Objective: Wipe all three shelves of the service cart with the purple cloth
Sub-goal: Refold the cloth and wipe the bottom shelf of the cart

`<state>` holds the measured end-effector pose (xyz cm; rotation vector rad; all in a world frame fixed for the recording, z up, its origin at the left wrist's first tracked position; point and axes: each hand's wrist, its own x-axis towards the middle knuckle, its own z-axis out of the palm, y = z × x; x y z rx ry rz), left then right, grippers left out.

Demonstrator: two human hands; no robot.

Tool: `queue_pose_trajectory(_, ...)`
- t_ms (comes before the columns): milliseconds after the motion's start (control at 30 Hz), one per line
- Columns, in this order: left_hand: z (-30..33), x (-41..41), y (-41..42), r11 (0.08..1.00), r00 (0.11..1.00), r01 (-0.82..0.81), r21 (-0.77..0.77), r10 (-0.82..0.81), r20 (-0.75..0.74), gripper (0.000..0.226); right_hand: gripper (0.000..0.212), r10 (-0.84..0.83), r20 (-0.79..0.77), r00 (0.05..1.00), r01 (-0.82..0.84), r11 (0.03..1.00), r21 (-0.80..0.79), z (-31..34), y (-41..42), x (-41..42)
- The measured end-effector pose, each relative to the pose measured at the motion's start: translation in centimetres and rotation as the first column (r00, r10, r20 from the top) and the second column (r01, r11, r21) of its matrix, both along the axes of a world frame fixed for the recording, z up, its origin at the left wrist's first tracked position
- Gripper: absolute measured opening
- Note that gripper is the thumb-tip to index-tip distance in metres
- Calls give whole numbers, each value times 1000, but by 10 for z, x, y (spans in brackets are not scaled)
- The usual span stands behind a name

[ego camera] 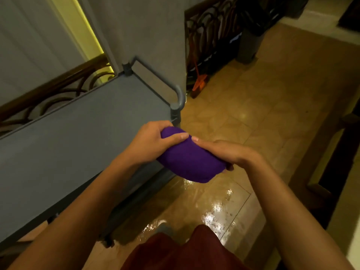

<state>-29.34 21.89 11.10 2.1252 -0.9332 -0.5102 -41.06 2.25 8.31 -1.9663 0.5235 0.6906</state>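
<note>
The purple cloth [190, 159] is bunched into a thick roll, held in the air just off the near right edge of the grey service cart [78, 137]. My left hand [155, 141] grips its upper left end, thumb on top. My right hand [231, 154] covers its lower right end with fingers wrapped underneath. The cart's flat top shelf stretches left and away, with a curved grey handle [180, 98] at its far right corner. A lower shelf edge [136, 193] shows beneath the top; the rest of the lower shelves is hidden.
A grey wall [146, 32] stands behind the cart. A wooden railing with curled metalwork [48, 96] runs on the left. An orange-handled tool [198, 82] leans by a dark screen [210, 36] at the back. The tan tiled floor [272, 106] is glossy, with glare near my feet.
</note>
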Motion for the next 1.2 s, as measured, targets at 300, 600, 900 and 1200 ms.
queue_pose_trajectory(300,18,93,-112,923,987,-112,-368,59,-151,27,117,-728,-45,684,263,189,946,-39,-83,77)
queue_pose_trajectory(600,-5,231,-149,875,834,-363,-320,152,-530,42,61,-783,174,597,360,456,814,-14,-141,242)
queue_pose_trajectory(900,-65,325,-138,463,505,-852,-247,597,-623,24,15,-444,403,800,273,868,415,-34,-152,427)
queue_pose_trajectory(1200,-154,369,-179,299,216,-951,79,827,-519,43,52,-362,52,931,279,795,539,-148,-162,513)
